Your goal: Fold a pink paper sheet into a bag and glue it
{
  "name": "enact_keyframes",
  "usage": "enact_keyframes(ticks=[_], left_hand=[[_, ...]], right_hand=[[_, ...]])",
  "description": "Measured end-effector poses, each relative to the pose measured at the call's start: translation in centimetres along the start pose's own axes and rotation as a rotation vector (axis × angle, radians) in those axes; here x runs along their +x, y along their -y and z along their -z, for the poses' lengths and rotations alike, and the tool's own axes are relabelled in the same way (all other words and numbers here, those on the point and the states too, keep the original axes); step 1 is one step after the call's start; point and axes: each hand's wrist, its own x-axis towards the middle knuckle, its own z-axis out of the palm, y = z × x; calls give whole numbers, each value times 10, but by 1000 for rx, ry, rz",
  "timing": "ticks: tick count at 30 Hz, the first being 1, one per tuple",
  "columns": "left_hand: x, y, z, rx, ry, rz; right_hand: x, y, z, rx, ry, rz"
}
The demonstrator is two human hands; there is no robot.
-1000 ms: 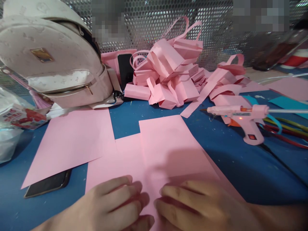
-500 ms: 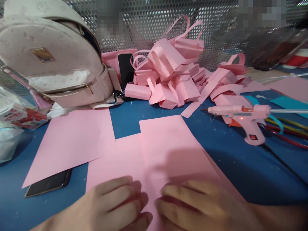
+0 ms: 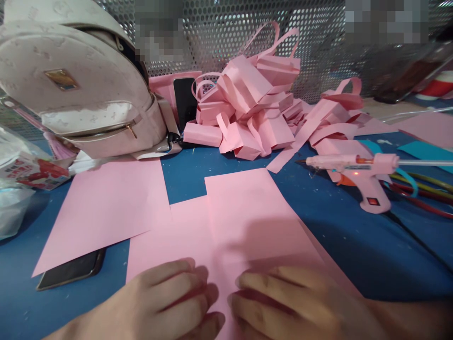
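Observation:
My left hand [image 3: 170, 297] lies palm down over pink paper at the bottom middle, its fingers side by side and loosely bent. Facing it across a narrow gap is my right hand [image 3: 283, 297], also palm down, with bent fingers slightly apart. Both thumbs are hidden, and I see no object gripped in either hand. Under the hands lie overlapping pink sheets: an upper sheet [image 3: 244, 203] and a lower sheet [image 3: 180, 226]. Another pink sheet [image 3: 113, 198] is to the left, partly covering a dark phone [image 3: 72, 270].
A pale backpack [image 3: 88, 99] stands back left beside a plastic bag [image 3: 14, 203]. Folded pink paper bags [image 3: 244, 104] are heaped behind the sheets, near an upright phone [image 3: 186, 104]. On the right lies a pink glue gun [image 3: 371, 177], its light lit and cord trailing.

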Motion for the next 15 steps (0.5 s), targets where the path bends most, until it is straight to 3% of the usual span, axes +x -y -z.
enact_keyframes(ticks=[3,15], left_hand=[[0,0,1,7,42,16],[-1,-1,2,15,20,24]], right_hand=[[0,0,0,11,13,-17],[1,-1,-2,11,-22,-14]])
